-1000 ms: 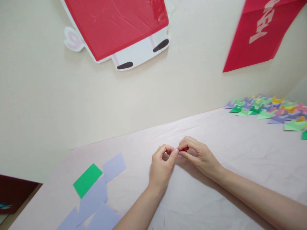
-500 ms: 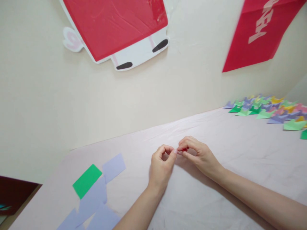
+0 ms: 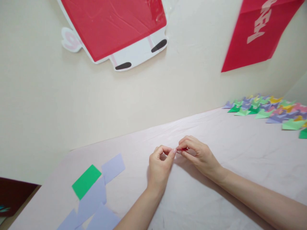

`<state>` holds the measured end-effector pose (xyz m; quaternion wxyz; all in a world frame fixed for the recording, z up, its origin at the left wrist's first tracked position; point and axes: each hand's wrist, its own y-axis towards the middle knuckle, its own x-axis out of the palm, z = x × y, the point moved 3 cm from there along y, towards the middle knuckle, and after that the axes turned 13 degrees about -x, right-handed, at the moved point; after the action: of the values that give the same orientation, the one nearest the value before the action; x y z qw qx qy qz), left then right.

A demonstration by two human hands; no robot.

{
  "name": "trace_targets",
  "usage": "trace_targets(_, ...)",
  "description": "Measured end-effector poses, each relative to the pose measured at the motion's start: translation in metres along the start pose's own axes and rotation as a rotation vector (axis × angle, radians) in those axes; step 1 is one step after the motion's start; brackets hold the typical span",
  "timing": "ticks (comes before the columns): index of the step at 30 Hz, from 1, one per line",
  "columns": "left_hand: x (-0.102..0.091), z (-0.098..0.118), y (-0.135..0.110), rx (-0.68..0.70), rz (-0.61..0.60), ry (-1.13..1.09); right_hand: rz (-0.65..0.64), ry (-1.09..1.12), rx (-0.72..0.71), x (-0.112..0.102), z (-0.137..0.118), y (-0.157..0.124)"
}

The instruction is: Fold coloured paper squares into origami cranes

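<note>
Pale-covered table point(image 3: 244, 143) | left hand point(image 3: 158, 168) and right hand point(image 3: 205, 159) both pinch small red piece point(image 3: 184, 149) | best: light, even fingertip pressure

- Bright, even light on the pale wall point(image 3: 179, 95) beyond both hands.
- Soft shadow on the cloth point(image 3: 134, 185) below the right hand point(image 3: 200, 155) and forearm.
- Faint sheen on the red panel point(image 3: 120, 25) above the left hand point(image 3: 159, 164).
- Folded papers point(image 3: 263, 114) right of the right hand: blurred.
- Red piece point(image 3: 184, 149) between the fingers: indistinct.
</note>
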<state>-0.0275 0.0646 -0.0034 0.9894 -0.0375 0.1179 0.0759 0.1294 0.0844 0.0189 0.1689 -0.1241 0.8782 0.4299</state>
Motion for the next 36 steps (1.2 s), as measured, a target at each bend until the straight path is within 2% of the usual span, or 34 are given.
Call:
trace_targets(8,0.003,0.003,0.000,-0.006,-0.104,-0.073,0.000,0.012,-0.027,0.000,-0.001,0.000)
trace_targets(13,0.003,0.003,0.000,-0.035,-0.102,-0.151,0.002,-0.023,-0.083,0.000,-0.002,0.001)
trace_targets(20,0.005,0.013,0.000,-0.169,-0.183,-0.282,0.008,-0.062,-0.140,-0.002,-0.002,0.000)
trace_targets(27,0.007,0.011,0.000,-0.362,-0.255,-0.385,-0.014,-0.072,-0.156,-0.002,-0.001,-0.002)
trace_targets(36,0.007,0.012,0.001,-0.302,-0.263,-0.363,0.020,-0.008,-0.071,-0.002,0.003,-0.001)
